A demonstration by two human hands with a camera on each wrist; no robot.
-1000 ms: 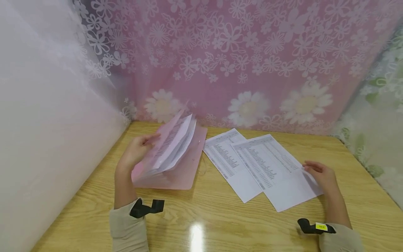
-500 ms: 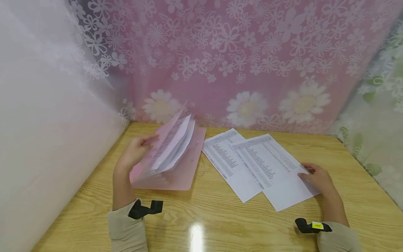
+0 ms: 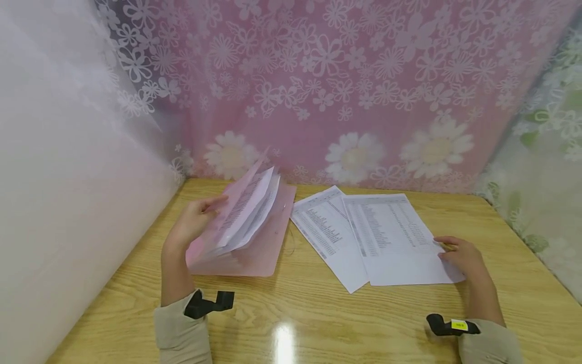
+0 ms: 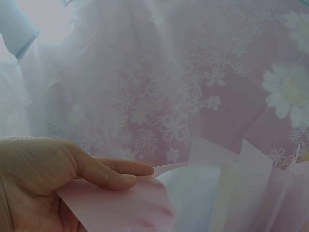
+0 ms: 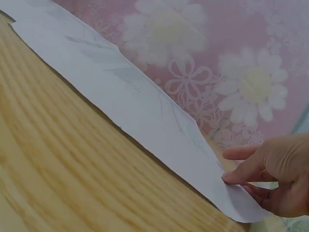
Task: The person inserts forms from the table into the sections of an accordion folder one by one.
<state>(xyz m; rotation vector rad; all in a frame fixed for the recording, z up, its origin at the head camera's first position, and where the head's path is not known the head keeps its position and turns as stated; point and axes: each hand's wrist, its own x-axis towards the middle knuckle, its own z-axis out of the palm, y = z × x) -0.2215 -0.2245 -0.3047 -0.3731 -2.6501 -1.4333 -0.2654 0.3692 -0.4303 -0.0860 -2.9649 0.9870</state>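
Note:
My left hand (image 3: pixel 191 222) pinches the raised front cover of a pink folder (image 3: pixel 261 260) between thumb and fingers, as the left wrist view also shows at the cover's edge (image 4: pixel 125 203). Several printed sheets (image 3: pixel 247 212) stand fanned inside the folder. On the right, my right hand (image 3: pixel 464 257) grips the right edge of a printed sheet (image 3: pixel 395 242), thumb on top and other fingers beneath. That edge curls up a little in the right wrist view. A second printed sheet (image 3: pixel 318 222) lies to its left, partly covered by the first.
Everything lies on a wood-grain table (image 3: pixel 254 323). Pink flowered sheeting (image 3: pixel 291 101) hangs along the back edge, a white sheet wall (image 3: pixel 82 167) rises at the left, and a green-flowered one (image 3: pixel 541 167) at the right. A black wrist mount (image 3: pixel 450 326) sits on each sleeve.
The right-hand sheet has turned counterclockwise, so its bottom edge now lies nearly level. My right hand has shifted slightly left and changed its hold on the edge. The left hand keeps the cover raised.

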